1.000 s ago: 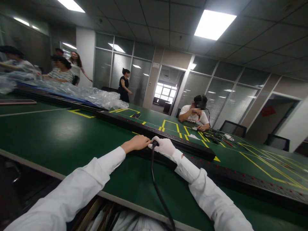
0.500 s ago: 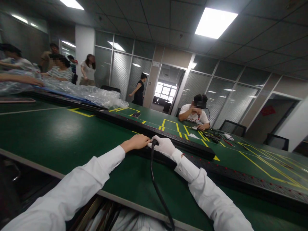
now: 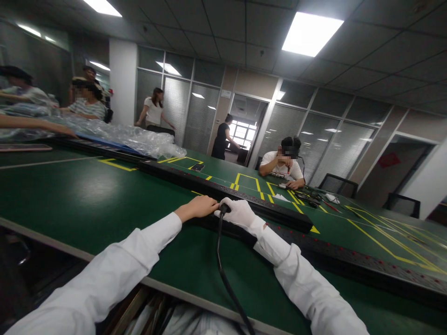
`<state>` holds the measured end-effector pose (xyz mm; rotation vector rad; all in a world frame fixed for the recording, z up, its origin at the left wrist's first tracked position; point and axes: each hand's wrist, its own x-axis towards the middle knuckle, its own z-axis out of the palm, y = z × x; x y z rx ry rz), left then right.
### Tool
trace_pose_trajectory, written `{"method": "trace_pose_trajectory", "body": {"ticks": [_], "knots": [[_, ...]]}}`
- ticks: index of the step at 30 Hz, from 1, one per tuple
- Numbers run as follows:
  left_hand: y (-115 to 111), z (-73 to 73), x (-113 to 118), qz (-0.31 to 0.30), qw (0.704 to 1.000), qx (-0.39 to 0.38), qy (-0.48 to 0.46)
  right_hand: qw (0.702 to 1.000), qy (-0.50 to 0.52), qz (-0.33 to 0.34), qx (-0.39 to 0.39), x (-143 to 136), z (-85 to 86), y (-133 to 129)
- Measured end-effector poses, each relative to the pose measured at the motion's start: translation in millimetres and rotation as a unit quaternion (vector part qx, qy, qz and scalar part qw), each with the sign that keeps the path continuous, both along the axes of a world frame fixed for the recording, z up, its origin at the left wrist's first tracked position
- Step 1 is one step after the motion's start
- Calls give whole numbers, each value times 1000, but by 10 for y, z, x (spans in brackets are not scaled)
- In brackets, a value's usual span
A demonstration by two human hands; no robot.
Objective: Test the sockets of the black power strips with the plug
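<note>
My left hand (image 3: pixel 198 207), bare, is closed over the near end of a long black bar dotted with red (image 3: pixel 335 251), which looks like a power strip. Its fingertips meet my right hand. My right hand (image 3: pixel 240 213), in a white glove, pinches the black plug (image 3: pixel 223 209) of a thick cable at that end of the bar. From the plug the black cable (image 3: pixel 223 265) hangs down across the table and over its front edge. Whether the plug sits in a socket is hidden by my fingers.
A second black bar (image 3: pixel 223 193) lies just beyond my hands on the green table (image 3: pixel 87 200). Clear plastic wrap (image 3: pixel 150 142) is at the left, by a person's arm. Across the table sits a person (image 3: pixel 281 165) near cables and small tools. Yellow tape marks the tabletop.
My hands and the plug stay nearly still. In the background, two standing people have moved to the right, and the arm at the far left reaches slightly further right.
</note>
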<state>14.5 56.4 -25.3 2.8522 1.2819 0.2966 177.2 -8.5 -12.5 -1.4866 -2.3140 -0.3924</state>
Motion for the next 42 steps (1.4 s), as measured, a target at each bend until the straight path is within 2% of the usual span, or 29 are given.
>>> {"method": "trace_pose_trajectory", "body": {"ticks": [3, 8, 15, 19, 25, 29, 31, 35, 39, 42], "knots": [[8, -8, 3, 0, 1000, -1, 0, 1000, 19, -2, -9, 19, 2, 21], [30, -15, 4, 1, 1000, 2, 3, 991, 100, -57, -72, 64, -9, 129], [20, -26, 10, -2, 1000, 18, 4, 978, 188, -31, -81, 134, -11, 130], [-23, -14, 3, -21, 999, 26, -4, 971, 223, -23, -81, 305, 4, 83], [-182, 12, 33, -126, 991, 35, -36, 947, 310, 4, -84, 675, -19, 50], [-284, 1, 112, -118, 990, 75, -25, 920, 390, 1, -44, 804, -11, 87], [-299, -8, 148, -109, 990, 92, -20, 910, 415, -8, -24, 824, 7, 96], [-287, -30, 178, -105, 987, 125, -6, 887, 461, 17, 8, 805, 73, 24], [-297, -65, 153, -120, 982, 144, 2, 871, 491, 16, -16, 728, 142, -130], [-326, -92, 119, -126, 981, 148, 1, 873, 486, 26, -29, 640, 201, -217]]}}
